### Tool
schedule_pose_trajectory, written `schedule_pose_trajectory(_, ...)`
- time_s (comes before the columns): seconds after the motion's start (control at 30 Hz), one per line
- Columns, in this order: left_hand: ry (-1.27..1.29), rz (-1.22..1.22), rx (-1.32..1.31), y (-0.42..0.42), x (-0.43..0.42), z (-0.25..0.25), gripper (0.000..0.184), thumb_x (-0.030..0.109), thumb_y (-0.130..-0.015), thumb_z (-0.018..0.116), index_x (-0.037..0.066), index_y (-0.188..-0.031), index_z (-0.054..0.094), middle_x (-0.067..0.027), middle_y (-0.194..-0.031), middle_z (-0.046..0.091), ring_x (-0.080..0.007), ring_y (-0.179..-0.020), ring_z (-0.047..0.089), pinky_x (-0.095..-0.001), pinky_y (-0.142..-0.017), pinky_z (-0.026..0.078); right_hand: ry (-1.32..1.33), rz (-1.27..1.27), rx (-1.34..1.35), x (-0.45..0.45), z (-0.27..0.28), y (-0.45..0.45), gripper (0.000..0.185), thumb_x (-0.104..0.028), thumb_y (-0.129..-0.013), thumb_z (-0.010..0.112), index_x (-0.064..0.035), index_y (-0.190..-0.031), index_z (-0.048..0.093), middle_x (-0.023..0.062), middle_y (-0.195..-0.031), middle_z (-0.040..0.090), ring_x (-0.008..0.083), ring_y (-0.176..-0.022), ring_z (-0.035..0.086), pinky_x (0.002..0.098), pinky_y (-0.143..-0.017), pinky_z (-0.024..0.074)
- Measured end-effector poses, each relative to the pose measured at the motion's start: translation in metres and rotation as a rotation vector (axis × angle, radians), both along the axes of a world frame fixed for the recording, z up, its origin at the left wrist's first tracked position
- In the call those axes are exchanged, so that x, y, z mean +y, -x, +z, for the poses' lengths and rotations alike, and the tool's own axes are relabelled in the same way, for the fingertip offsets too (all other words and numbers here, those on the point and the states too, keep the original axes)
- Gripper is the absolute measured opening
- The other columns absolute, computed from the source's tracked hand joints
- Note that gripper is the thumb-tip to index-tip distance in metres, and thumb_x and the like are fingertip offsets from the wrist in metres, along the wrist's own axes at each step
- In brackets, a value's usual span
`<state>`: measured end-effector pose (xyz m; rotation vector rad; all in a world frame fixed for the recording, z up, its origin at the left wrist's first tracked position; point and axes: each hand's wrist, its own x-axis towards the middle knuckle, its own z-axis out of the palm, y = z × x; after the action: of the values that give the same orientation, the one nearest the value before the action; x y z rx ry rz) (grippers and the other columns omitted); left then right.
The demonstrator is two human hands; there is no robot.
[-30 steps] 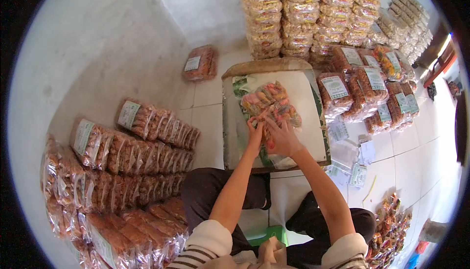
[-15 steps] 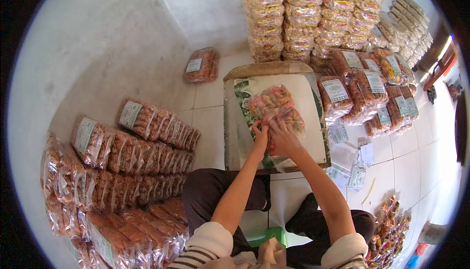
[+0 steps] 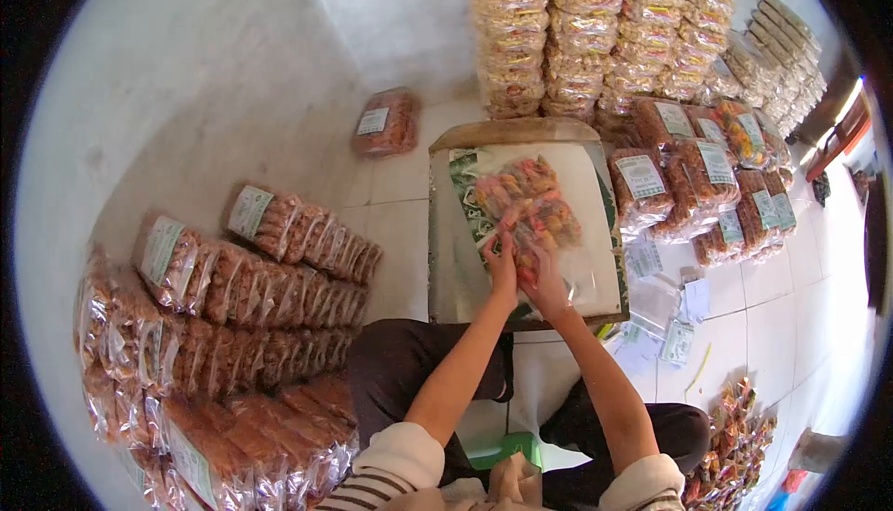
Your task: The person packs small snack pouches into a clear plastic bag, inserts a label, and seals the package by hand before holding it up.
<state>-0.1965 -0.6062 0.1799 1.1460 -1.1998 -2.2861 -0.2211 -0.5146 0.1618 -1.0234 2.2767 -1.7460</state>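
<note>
Clear snack bag (image 3: 519, 182): it lies in the middle of the worn board (image 3: 513, 130), filled with red, orange and yellow pieces; its far part is uncovered, and its near part is under the two hands.
Left hand (image 3: 503, 267): the fingers are bent and close together at the near left side of the bag, touching its plastic; I cannot tell if they pinch it firmly.
Right hand (image 3: 548, 286): it lies over the near right part of the bag, just beside the left hand; the fingertips are hard to see, so I cannot tell how far the grip is closed.
Board surface: white, with a green patterned strip (image 3: 462, 176) along the left of the bag.
Left side: rows of brown snack packs (image 3: 251, 274) stand near the wall, and a single brown pack (image 3: 387, 122) lies apart, farther away.
Far side: tall stacks of pale snack packs (image 3: 512, 41).
Right side: labelled packs (image 3: 642, 187) are grouped near the board; printed labels (image 3: 677, 342) and a thin yellow strip (image 3: 699, 366) lie on the tiled floor (image 3: 770, 330).
Near right corner: a pile of multicoloured packets (image 3: 739, 441) beside the person's knee.
</note>
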Motion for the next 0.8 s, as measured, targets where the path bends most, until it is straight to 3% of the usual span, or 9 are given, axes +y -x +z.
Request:
schedule_pose_trajectory(0.03,0.020,-0.009,0.052,-0.001,0.005,-0.004,0.069,0.053,-0.076,0.059,0.013,-0.123,0.029,-0.0093,-0.123,0.035,-0.0224,-0.109,0.040,-0.0349,-0.089,0.034,0.003,0.003,0.001,-0.002,-0.001,0.003,0.062,-0.002,-0.070,0.060,-0.0010,-0.126,0.033,0.0172,-0.124,0.037,0.0359,-0.112,0.038,0.0414,-0.097,0.0317)
schedule_pose_trajectory(0.1,0.107,-0.051,0.001,-0.009,0.013,0.009,0.074,0.051,-0.075,0.061,0.010,-0.127,0.026,-0.0100,-0.124,0.036,-0.0222,-0.111,0.039,-0.0334,-0.091,0.034,-0.008,-0.004,0.398,-0.005,-0.002,0.008,0.058,0.000,-0.071,0.057,-0.0015,-0.124,0.036,0.0174,-0.118,0.041,0.0348,-0.112,0.038,0.0409,-0.096,0.0318)
schedule_pose_trajectory(0.23,0.084,-0.006,0.144,-0.006,0.011,0.001,0.071,0.045,-0.076,0.063,0.011,-0.126,0.027,-0.0089,-0.115,0.042,-0.0176,-0.098,0.046,-0.0296,-0.081,0.040,-0.002,0.023,0.369,-0.006,0.003,0.007,0.057,0.000,-0.069,0.059,-0.0019,-0.122,0.039,0.0185,-0.119,0.040,0.0354,-0.113,0.038,0.0428,-0.094,0.0315)
schedule_pose_trajectory(0.33,0.042,-0.036,-0.013,-0.005,0.007,0.004,0.070,0.043,-0.075,0.066,0.017,-0.127,0.027,-0.0090,-0.112,0.045,-0.0192,-0.095,0.050,-0.0313,-0.074,0.045,-0.174,-0.082,0.560,0.013,0.014,-0.007,0.057,-0.003,-0.068,0.061,-0.0020,-0.120,0.040,0.0199,-0.120,0.040,0.0366,-0.114,0.036,0.0437,-0.096,0.0298)
schedule_pose_trajectory(0.43,-0.017,-0.058,0.032,-0.006,0.006,-0.004,0.062,0.032,-0.078,0.066,0.018,-0.126,0.030,-0.0052,-0.103,0.047,-0.0138,-0.082,0.050,-0.0268,-0.061,0.045,-0.232,-0.225,0.350,0.028,0.009,-0.028,0.059,-0.011,-0.069,0.065,-0.0017,-0.121,0.040,0.0185,-0.119,0.041,0.0359,-0.113,0.036,0.0438,-0.095,0.0295)
schedule_pose_trajectory(0.5,0.009,-0.019,0.079,-0.003,0.008,-0.011,0.062,0.030,-0.078,0.066,0.019,-0.127,0.029,-0.0042,-0.102,0.047,-0.0133,-0.082,0.050,-0.0269,-0.060,0.045,-0.161,-0.389,0.275,0.027,0.003,-0.035,0.047,-0.011,-0.074,0.061,-0.0019,-0.117,0.046,0.0167,-0.113,0.046,0.0352,-0.105,0.042,0.0419,-0.090,0.0344)
schedule_pose_trajectory(0.57,0.042,0.024,0.131,-0.001,0.005,-0.021,0.061,0.029,-0.079,0.065,0.020,-0.127,0.029,-0.0032,-0.100,0.047,-0.0128,-0.081,0.050,-0.0271,-0.060,0.045,-0.111,-0.326,0.237,0.029,-0.010,-0.030,0.039,-0.008,-0.075,0.058,-0.0020,-0.113,0.049,0.0165,-0.109,0.048,0.0351,-0.101,0.045,0.0404,-0.087,0.0365)
schedule_pose_trajectory(0.7,0.049,-0.102,0.175,-0.011,0.010,0.003,0.068,0.029,-0.081,0.063,0.020,-0.134,0.022,-0.0055,-0.113,0.045,-0.0146,-0.091,0.049,-0.0271,-0.070,0.044,-0.033,-0.305,-0.042,0.016,0.016,-0.030,0.027,0.002,-0.079,0.049,-0.0022,-0.105,0.055,0.0167,-0.095,0.052,0.0347,-0.091,0.051,0.0380,-0.080,0.0414)
schedule_pose_trajectory(0.8,0.101,-0.162,0.144,-0.014,0.012,0.004,0.072,0.029,-0.082,0.061,0.021,-0.137,0.015,-0.0061,-0.124,0.040,-0.0166,-0.100,0.047,-0.0290,-0.077,0.043,-0.099,-0.303,0.002,0.005,0.021,-0.017,0.027,-0.001,-0.080,0.049,-0.0012,-0.107,0.053,0.0181,-0.093,0.051,0.0346,-0.091,0.051,0.0391,-0.079,0.0415)
